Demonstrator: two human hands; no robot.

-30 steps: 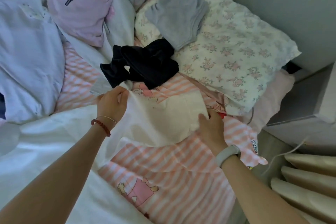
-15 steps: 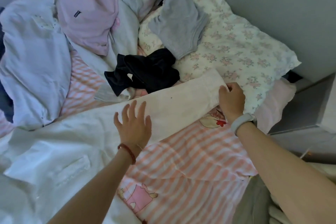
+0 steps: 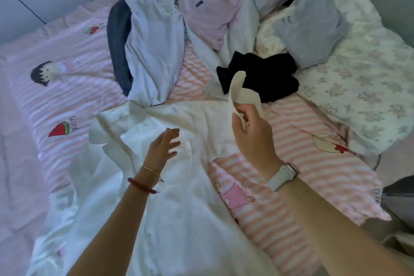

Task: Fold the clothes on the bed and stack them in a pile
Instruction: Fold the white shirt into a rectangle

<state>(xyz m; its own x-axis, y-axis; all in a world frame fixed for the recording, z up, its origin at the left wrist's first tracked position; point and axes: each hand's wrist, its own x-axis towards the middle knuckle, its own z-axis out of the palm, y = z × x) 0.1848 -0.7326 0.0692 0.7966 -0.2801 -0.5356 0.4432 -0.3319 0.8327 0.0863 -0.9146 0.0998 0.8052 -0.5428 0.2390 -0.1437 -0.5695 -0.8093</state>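
1 white garment (image 3: 170,186), 2 hands

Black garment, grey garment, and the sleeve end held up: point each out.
Black garment (image 3: 268,78), head view, on its crumpled middle.
Grey garment (image 3: 313,29), head view, on its flat centre.
White sleeve end (image 3: 237,87), head view, on the lifted strip above the right hand (image 3: 253,132).

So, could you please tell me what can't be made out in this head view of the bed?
- White garment: its lower part is cut off by the bottom edge.
- Dark blue garment: mostly covered by the white top.
- Right hand grip: the lifted cream sleeve covers part of the fingers.
- Left hand: motion-blurred; contact with the cloth unclear.
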